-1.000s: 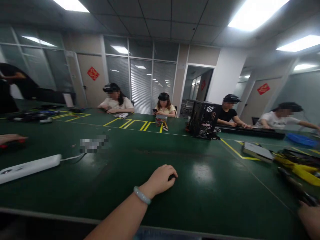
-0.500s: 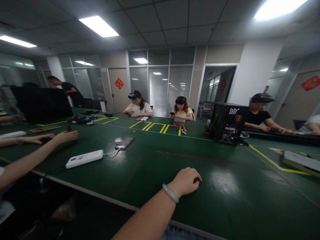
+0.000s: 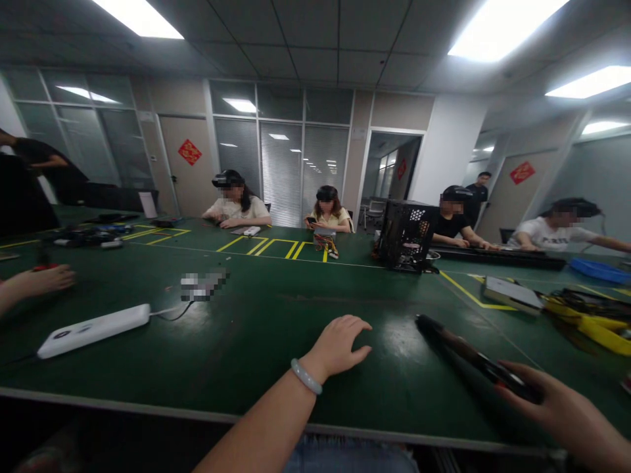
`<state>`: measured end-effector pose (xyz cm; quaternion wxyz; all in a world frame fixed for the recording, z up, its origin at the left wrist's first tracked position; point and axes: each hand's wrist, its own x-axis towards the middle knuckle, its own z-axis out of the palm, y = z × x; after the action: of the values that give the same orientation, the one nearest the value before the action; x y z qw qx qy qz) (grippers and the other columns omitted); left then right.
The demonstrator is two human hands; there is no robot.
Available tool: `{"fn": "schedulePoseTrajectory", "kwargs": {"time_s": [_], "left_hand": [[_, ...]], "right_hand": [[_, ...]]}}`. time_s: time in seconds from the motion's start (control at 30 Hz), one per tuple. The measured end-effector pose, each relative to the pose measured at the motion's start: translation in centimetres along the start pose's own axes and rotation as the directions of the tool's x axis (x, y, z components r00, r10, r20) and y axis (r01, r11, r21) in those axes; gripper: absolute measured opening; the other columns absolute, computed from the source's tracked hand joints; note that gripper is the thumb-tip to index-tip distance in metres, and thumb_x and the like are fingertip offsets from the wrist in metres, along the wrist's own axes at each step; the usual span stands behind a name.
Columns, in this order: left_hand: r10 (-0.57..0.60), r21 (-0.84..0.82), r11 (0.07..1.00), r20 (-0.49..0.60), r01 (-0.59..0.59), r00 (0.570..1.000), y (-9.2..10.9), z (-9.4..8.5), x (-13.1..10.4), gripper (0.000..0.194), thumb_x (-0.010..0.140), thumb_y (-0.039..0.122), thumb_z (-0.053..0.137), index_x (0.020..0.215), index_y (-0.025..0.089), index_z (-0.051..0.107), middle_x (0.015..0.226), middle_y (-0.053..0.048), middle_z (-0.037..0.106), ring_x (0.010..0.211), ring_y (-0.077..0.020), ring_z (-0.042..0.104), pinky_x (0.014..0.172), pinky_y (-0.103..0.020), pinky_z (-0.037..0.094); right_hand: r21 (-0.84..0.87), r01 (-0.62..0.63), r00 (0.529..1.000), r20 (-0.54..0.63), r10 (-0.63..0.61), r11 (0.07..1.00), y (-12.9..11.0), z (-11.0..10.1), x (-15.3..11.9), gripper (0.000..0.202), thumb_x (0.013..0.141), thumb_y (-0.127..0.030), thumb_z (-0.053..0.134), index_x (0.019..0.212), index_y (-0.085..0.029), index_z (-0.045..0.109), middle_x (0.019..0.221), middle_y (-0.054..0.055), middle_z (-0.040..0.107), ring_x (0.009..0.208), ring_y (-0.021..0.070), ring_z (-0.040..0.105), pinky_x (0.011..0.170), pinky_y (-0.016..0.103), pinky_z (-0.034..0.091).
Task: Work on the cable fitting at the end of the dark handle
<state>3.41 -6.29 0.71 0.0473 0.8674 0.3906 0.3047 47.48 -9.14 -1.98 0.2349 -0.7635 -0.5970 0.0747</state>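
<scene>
My left hand (image 3: pixel 340 346), a pale bangle on its wrist, is over the green table (image 3: pixel 276 328) near the middle, fingers apart with nothing between them. At the lower right, my right hand (image 3: pixel 547 394) is wrapped round the handle end of a long dark tool (image 3: pixel 473 358). The tool slants up and leftward, its tip pointing toward the table in front of my left hand. Its exact kind is hard to make out, and part of its grip is hidden by my fingers.
A white power strip (image 3: pixel 96 330) lies at the left, near another person's hand (image 3: pixel 49 281). A black computer case (image 3: pixel 407 236) stands farther back. A silver box (image 3: pixel 513 294) and a yellow tray (image 3: pixel 604 328) are at the right. Several people sit across the table.
The view has swung to the right. My left hand's fingers have spread. My right hand has come into view with the dark tool.
</scene>
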Motion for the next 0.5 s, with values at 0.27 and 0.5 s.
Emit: {"fn": "schedulePoseTrajectory", "kwargs": {"time_s": [0.27, 0.5], "left_hand": [[0.001, 0.042, 0.999, -0.150, 0.006, 0.989, 0.6, -0.6, 0.0, 0.026, 0.097, 0.031, 0.042, 0.117, 0.026, 0.056, 0.121, -0.003, 0.061, 0.121, -0.0202, 0.049, 0.110, -0.040, 0.032], [-0.283, 0.067, 0.950, -0.233, 0.305, 0.931, -2.5, -0.8, -0.3, 0.037, 0.099, 0.027, 0.026, 0.116, 0.021, 0.058, 0.119, -0.006, 0.061, 0.114, -0.0212, 0.053, 0.103, -0.039, 0.038]], "right_hand": [[0.242, 0.629, 0.719, 0.179, -0.671, 0.739, -21.3, 5.7, -2.5, 0.054, 0.069, -0.038, 0.072, 0.121, -0.026, 0.062, 0.110, 0.006, 0.067, 0.097, 0.0263, 0.062, 0.088, 0.034, 0.046], [0.274, 0.717, 0.606, 0.210, -0.768, 0.641, -30.9, 13.0, -1.5, 0.042, 0.071, -0.026, 0.071, 0.112, -0.018, 0.061, 0.106, 0.008, 0.069, 0.092, 0.0259, 0.065, 0.082, 0.035, 0.048]]}}
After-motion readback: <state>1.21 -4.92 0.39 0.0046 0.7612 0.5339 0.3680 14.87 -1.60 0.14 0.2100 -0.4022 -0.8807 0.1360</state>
